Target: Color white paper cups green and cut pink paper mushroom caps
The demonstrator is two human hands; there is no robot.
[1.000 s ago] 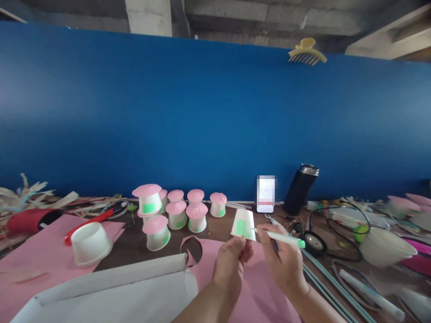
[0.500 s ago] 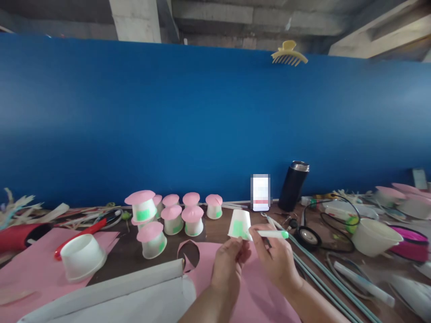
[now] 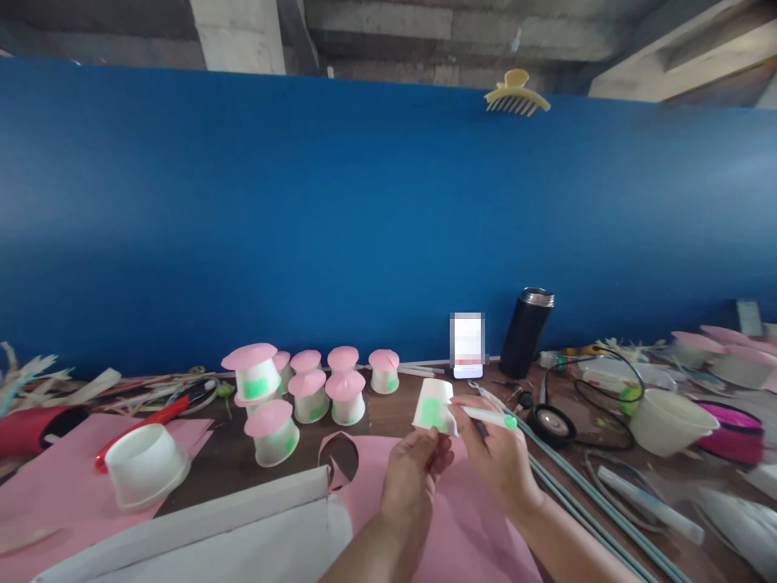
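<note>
While a white, tapered, paper-like piece with a green patch (image 3: 433, 407) is pinched at its wide lower edge by the thumb and fingers of the left hand (image 3: 411, 478), a slim white marker with a green end (image 3: 489, 418) is clasped in the bunched fingers of the right hand (image 3: 503, 468). Piece's narrow end is pointed away from the body, long axis nearly straight ahead. Marker is laid almost crosswise, green end aimed right, front end at the piece's right edge (contact can't be confirmed, fingers in the way). Piece is held near the far edge of a pink paper sheet (image 3: 464, 534). Leftward, a strip of dark brown tabletop (image 3: 388, 414) is seen before the white cups topped with pink discs (image 3: 311, 406). Room is bounded behind by a bright-screened phone (image 3: 467, 344), rightward by pale teal cords (image 3: 598, 500).
</note>
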